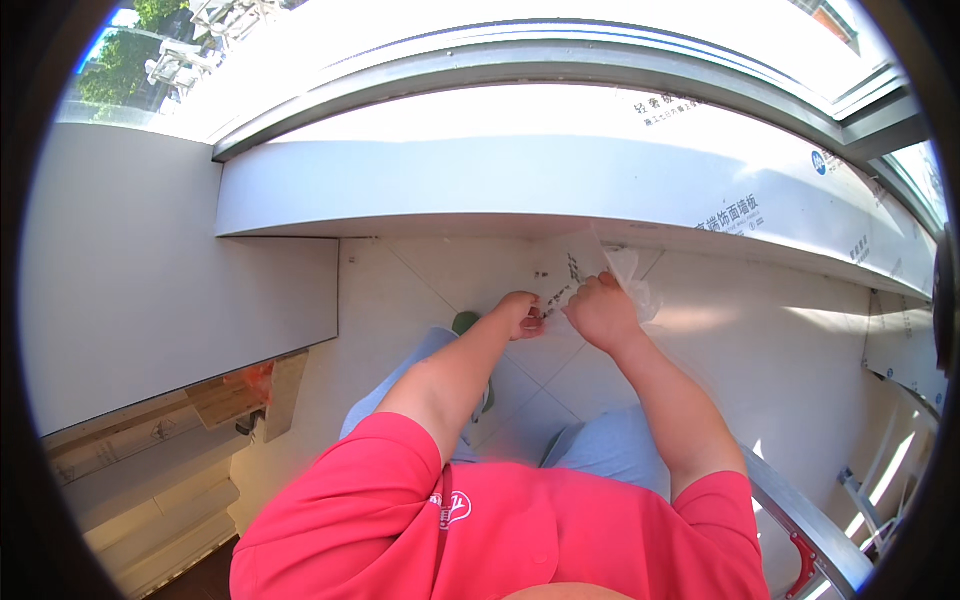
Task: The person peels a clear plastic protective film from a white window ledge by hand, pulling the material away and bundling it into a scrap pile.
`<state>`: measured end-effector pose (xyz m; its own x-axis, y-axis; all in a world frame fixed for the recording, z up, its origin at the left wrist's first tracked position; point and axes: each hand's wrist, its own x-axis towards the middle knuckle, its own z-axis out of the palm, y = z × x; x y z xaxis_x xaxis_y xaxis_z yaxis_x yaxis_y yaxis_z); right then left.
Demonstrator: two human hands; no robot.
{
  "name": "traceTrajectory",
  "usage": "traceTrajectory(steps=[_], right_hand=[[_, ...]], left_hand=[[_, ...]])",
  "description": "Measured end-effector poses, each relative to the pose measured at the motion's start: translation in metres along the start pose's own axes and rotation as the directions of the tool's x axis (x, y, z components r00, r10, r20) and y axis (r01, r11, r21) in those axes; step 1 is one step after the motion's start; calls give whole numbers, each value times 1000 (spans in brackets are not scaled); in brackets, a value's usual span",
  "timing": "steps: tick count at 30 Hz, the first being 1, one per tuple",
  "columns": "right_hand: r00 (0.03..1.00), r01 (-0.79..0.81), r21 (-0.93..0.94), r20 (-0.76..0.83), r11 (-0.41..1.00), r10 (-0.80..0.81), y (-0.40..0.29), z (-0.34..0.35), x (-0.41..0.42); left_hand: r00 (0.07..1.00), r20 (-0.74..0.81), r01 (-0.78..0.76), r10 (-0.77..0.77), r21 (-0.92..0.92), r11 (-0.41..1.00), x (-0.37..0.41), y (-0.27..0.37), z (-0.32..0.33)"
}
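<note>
A sheet of clear, printed protective film [574, 266] hangs below the front edge of a white panelled window ledge [450, 176]. My right hand [604, 311] is closed on the film, with crumpled film [637, 285] bunched beside its fingers. To the left, my left hand [523, 315] has its fingers curled at the film's left side; whether it grips the film cannot be told. Printed film also covers the right part of the ledge. Where the film's upper end meets the ledge's underside is unclear.
A grey cabinet panel [180, 277] stands at the left, with wooden boards [285, 394] below it. An aluminium ladder [810, 517] is at the lower right. The window frame [540, 64] runs behind the ledge. Tiled floor [540, 386] lies beneath my hands.
</note>
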<state>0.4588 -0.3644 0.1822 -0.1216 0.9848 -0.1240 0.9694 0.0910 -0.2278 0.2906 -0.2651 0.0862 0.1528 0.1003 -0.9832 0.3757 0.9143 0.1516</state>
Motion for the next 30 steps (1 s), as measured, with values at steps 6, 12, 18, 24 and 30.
traceTrajectory(steps=[6,12,18,24,30], right_hand=[[997,1,53,-76,999,3,-20,4,2],[998,-58,4,-31,998,58,-16,28,-2],[993,-118,20,-23,993,119,-23,34,-1],[975,-141,166,-147,976,166,-32,55,0],[967,-122,264,-183,957,174,-28,44,-21]], left_hand=[[979,-100,-185,176,-88,979,18,40,15],[986,-14,-165,167,-266,950,30,61,52],[880,-182,-411,439,173,895,82,62,74],[656,43,-384,754,879,284,171,44,46],[678,85,-278,730,949,148,123,32,77]])
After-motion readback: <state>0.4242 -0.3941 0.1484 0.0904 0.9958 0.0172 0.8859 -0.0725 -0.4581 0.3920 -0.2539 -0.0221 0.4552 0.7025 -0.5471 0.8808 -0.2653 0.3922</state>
